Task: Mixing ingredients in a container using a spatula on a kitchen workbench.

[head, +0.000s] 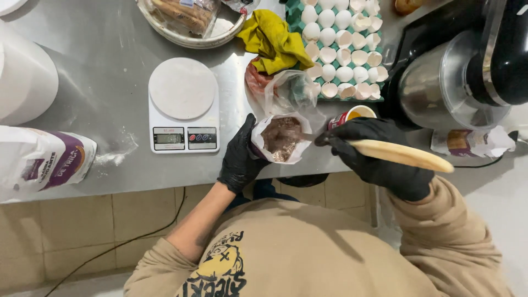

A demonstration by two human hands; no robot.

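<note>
Item: open paper bag of brown powder, at desk front edge. Left hand grip closed around bag wall. Right hand grip closed on wooden-handled utensil, tip inside. Handling: steady bag upright, lift level scoops, avoid spillage near scale.

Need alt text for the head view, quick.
Left hand in a black glove holds an open bag of brown powder while the right hand dips a wooden-handled utensil into it, beside a kitchen scale on a steel counter.
</note>
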